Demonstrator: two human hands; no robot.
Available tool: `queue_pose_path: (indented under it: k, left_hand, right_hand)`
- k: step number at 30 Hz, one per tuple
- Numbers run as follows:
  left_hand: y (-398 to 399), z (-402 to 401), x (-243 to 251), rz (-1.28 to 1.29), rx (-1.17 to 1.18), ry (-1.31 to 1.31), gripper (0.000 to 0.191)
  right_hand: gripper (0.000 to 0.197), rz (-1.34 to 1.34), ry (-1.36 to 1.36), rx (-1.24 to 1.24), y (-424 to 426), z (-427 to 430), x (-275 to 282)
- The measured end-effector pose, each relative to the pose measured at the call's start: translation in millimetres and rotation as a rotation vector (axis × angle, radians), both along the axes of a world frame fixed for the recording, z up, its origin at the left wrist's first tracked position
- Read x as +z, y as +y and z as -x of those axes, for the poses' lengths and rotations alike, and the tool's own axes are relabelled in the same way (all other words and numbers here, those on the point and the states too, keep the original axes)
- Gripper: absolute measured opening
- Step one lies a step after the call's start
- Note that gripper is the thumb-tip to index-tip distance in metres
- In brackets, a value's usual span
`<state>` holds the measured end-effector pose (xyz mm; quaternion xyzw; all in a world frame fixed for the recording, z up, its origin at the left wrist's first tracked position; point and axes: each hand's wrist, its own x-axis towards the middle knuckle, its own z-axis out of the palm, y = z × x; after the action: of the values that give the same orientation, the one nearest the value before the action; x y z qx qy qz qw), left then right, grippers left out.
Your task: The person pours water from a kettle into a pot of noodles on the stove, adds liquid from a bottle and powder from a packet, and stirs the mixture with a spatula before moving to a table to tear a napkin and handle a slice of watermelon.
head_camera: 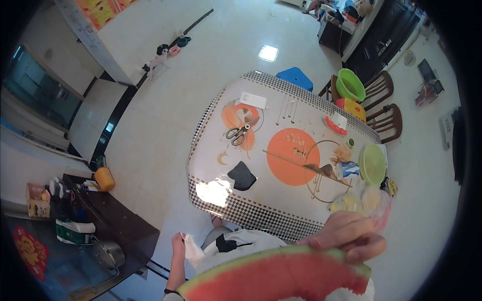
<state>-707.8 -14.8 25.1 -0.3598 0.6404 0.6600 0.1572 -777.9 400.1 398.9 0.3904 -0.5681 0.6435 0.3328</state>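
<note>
Close to the camera, my right hand [348, 235] grips the rind of a large watermelon slice [278, 272] with bites taken from its red flesh. Low at the left, my left hand [178, 240] holds a white tissue [193, 247] beside my light clothing. On the patterned tablecloth before me lie a dark cloth [243, 176], black-handled scissors [241, 132] and a white power bank [253, 101] with a cable. A smaller piece of watermelon [334, 126] rests near the table's far right edge, touching a white tissue.
At the table's right stand a green basin [372, 164] and clear plastic bags [371, 199]. Beyond are a blue stool [295, 79] and wooden chairs [389, 122]. A dog [156, 62] stands by the wall. A dark cabinet [128, 225] is at left.
</note>
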Motion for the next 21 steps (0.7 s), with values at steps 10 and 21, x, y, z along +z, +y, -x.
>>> queue_pose_path:
  k: [10, 21]
  left_hand:
    - [39, 51, 86, -0.044, -0.041, 0.294, 0.008]
    - [103, 80, 270, -0.411, 0.138, 0.41, 0.022]
  right_hand:
    - [0.029, 0.274, -0.75, -0.09, -25, -11, -41]
    - [0.036, 0.425, -1.115, 0.49, -97, 60, -82]
